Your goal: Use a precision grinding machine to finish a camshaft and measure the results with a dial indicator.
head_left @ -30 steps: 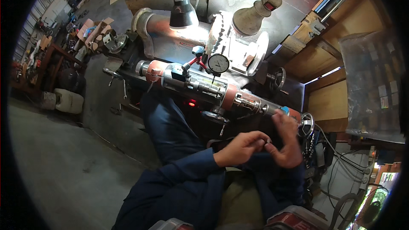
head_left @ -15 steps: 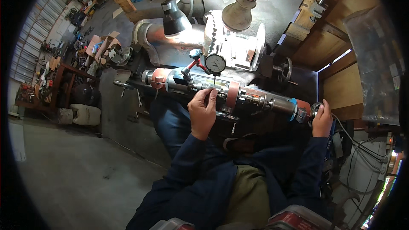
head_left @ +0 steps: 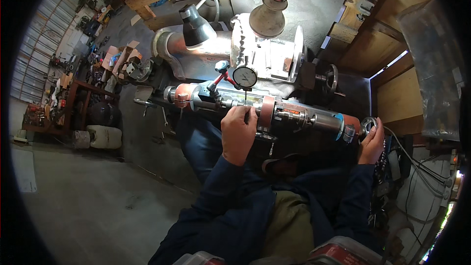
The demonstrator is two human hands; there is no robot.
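Observation:
My left hand (head_left: 239,135) is closed in a pinch at the metal shaft, just below the dial indicator (head_left: 245,76). Its fingertips hide what they grip. The indicator's thin stem points down toward those fingertips, and a red jointed arm (head_left: 222,81) carries the dial. To the right, the fingers of my right hand (head_left: 372,146) curl round the rim of a small handwheel (head_left: 366,123) on the end of the orange tailstock (head_left: 350,126). Between the hands, an orange upright block (head_left: 266,112) and a bright spindle with springs (head_left: 293,114) line the machine bed.
A black lamp (head_left: 197,29) and a beige lamp (head_left: 267,17) hang over a larger machine (head_left: 201,54) behind. Another handwheel (head_left: 329,79) stands at back right. A crank handle (head_left: 271,148) sticks out below the bed. Wooden panels (head_left: 400,86) border the right side.
My left hand has shifted slightly right and down along the shaft. My right hand has turned on the handwheel, baring more of its rim. The whole view has shifted a little.

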